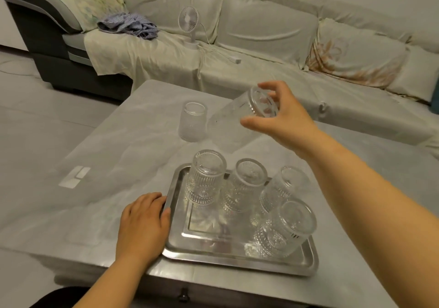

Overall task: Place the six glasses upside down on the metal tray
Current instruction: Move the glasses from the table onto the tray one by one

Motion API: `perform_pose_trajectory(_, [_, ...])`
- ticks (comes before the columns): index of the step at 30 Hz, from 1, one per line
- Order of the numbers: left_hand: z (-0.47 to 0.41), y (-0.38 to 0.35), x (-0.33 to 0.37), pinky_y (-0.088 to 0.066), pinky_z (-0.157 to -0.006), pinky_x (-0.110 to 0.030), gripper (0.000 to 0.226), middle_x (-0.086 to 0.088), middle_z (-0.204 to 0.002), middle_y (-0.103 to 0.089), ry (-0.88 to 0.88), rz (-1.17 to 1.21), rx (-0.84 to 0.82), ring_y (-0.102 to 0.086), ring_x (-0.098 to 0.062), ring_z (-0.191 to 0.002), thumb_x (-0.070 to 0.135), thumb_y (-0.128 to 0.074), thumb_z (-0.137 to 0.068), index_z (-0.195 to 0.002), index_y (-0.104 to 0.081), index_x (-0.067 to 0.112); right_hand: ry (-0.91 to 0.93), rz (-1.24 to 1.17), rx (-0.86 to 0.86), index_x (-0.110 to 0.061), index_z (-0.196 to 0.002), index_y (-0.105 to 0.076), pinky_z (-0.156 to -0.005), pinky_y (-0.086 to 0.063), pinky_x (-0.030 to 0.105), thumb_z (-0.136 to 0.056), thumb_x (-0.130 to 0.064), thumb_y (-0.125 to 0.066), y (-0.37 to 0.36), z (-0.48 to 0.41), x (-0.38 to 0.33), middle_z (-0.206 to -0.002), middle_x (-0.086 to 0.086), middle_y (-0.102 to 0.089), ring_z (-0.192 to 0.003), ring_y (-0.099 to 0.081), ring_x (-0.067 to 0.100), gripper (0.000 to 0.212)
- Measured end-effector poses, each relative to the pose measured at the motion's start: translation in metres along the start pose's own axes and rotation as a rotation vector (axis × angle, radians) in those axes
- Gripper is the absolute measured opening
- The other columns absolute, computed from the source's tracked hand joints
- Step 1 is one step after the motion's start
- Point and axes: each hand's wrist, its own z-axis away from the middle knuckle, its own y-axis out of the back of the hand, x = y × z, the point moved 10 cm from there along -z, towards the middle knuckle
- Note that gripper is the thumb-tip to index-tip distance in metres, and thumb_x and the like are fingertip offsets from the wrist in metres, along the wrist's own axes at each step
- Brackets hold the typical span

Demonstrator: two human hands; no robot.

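Glasses are split three ways: one in your grip, one loose on the counter, four on the metal tray. Your right hand grasps a glass by its base, thumb below and fingers curled over the thick bottom, holding it tilted in the air above the counter, mouth pointing down and to the left. Your left hand lies flat and relaxed, palm down on the counter, grasping nothing, with its fingertips touching the left rim of the metal tray.

On the tray, four glasses stand upside down, bases up. Three form a back row: the back-left glass, the back-middle glass and the back-right glass. The front-right glass stands just in front of the back-right one. The front-left part of the tray is bare metal.

Beyond the tray, an upright glass stands on the counter with its mouth up, just left of the one you hold.

Behind the counter runs a covered sofa. A small white fan stands on its seat, near a crumpled striped cloth.
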Motion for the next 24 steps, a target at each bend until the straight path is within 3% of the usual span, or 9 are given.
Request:
perform_pose_trajectory(2, [0.001, 0.001, 0.0, -0.021, -0.11, -0.037, 0.037, -0.003, -0.137, -0.047, 0.003, 0.002, -0.002, -0.035, -0.019, -0.129, 0.027, -0.035, -0.091, -0.125, -0.046, 0.018, 0.01, 0.041, -0.084, -0.03, -0.12, -0.038, -0.057, -0.035, -0.008, -0.065, -0.028, -0.075, -0.001, 0.026, -0.003, -0.094, -0.028, -0.037, -0.082, -0.044, -0.014, 0.066])
perform_pose_trajectory(4, [0.001, 0.001, 0.0, -0.021, -0.11, -0.038, 0.037, -0.004, -0.137, -0.047, 0.009, 0.007, -0.005, -0.036, -0.02, -0.129, 0.027, -0.036, -0.091, -0.125, -0.046, 0.017, 0.036, 0.141, -0.209, -0.031, -0.121, -0.038, -0.063, -0.033, -0.009, -0.063, -0.029, -0.075, -0.014, 0.051, -0.002, -0.103, -0.019, -0.044, -0.084, -0.048, -0.009, 0.069])
perform_pose_trajectory(6, [0.001, 0.001, -0.001, -0.022, -0.11, -0.039, 0.036, -0.004, -0.137, -0.047, 0.013, 0.009, -0.003, -0.036, -0.02, -0.129, 0.027, -0.036, -0.091, -0.125, -0.047, 0.017, 0.059, 0.247, -0.343, -0.032, -0.124, -0.035, -0.075, -0.037, 0.001, -0.064, -0.03, -0.075, -0.035, 0.074, 0.006, -0.114, -0.011, -0.043, -0.093, -0.048, 0.003, 0.072])
perform_pose_trajectory(9, [0.001, 0.002, -0.001, -0.022, -0.11, -0.039, 0.036, -0.004, -0.136, -0.048, 0.018, 0.008, -0.001, -0.037, -0.021, -0.128, 0.026, -0.036, -0.091, -0.124, -0.048, 0.017, 0.04, 0.319, -0.477, -0.035, -0.128, -0.029, -0.089, -0.036, 0.017, -0.066, -0.031, -0.072, -0.065, 0.1, 0.027, -0.13, -0.012, -0.038, -0.106, -0.041, 0.002, 0.075])
perform_pose_trajectory(14, [0.0, 0.001, -0.001, -0.023, -0.109, -0.039, 0.036, -0.004, -0.135, -0.049, 0.013, 0.005, 0.0, -0.037, -0.021, -0.128, 0.026, -0.037, -0.091, -0.123, -0.048, 0.017, -0.002, 0.362, -0.534, -0.034, -0.132, -0.025, -0.096, -0.038, 0.025, -0.07, -0.027, -0.068, -0.091, 0.113, 0.051, -0.142, -0.008, -0.032, -0.12, -0.04, 0.011, 0.076])
perform_pose_trajectory(24, [0.0, 0.002, -0.002, -0.026, -0.108, -0.041, 0.034, -0.005, -0.133, -0.052, 0.004, 0.001, 0.018, -0.041, -0.022, -0.126, 0.025, -0.039, -0.09, -0.121, -0.051, 0.016, -0.038, 0.44, -0.571, -0.031, -0.134, -0.022, -0.101, -0.039, 0.033, -0.074, -0.026, -0.066, -0.095, 0.112, 0.068, -0.146, -0.005, -0.027, -0.126, -0.037, 0.016, 0.075])
